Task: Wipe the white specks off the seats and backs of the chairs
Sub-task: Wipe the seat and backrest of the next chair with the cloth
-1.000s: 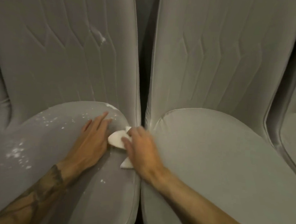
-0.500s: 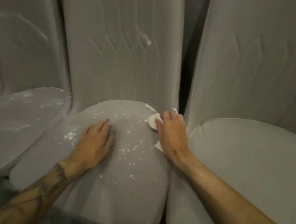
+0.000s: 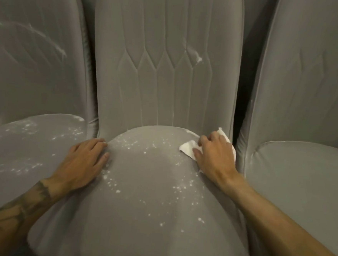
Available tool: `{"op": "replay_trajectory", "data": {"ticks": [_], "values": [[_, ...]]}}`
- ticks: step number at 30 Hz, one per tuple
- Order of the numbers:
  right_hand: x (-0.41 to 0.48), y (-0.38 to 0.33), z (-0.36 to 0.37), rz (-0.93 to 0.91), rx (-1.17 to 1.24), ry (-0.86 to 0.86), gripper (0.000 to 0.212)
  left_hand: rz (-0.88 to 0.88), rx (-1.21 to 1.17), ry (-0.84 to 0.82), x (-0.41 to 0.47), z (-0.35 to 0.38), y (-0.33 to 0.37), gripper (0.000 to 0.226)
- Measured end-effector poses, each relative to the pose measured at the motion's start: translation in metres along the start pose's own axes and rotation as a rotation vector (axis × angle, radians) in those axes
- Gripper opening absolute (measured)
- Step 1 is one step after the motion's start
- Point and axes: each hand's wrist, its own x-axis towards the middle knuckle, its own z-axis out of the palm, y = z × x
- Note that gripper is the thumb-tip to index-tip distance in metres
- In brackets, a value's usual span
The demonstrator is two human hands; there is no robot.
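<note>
Leftmost, a speckled left chair (image 3: 33, 138) sits just beyond the left hand (image 3: 83, 162), which lies flat, fingers relaxed, on the left edge of the middle chair (image 3: 148, 216) seat. White specks (image 3: 110, 180) scatter between the hands. The right hand (image 3: 214, 157) curls its fingers over a white cloth (image 3: 187, 149), pressing it into the seat's back corner, below a white smear (image 3: 198, 59). Beside that hand stands the right chair (image 3: 300, 177), plain grey.

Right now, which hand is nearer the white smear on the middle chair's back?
Right. The right hand grips the white cloth below the smear; the left hand rests flat on the seat, farther left.
</note>
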Motion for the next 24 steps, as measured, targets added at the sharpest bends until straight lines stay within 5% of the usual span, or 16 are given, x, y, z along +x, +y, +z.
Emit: {"op": "replay_trajectory", "data": {"ticks": [12,24], "values": [[-0.014,-0.063,0.007,0.524,0.044,0.05,0.031,0.245,-0.062,0.022,0.024,0.019,-0.069,0.064],[0.03,-0.091,0.039,0.567,-0.026,0.034,0.04,0.296,-0.151,0.147,0.026,0.041,-0.078,0.051]]}}
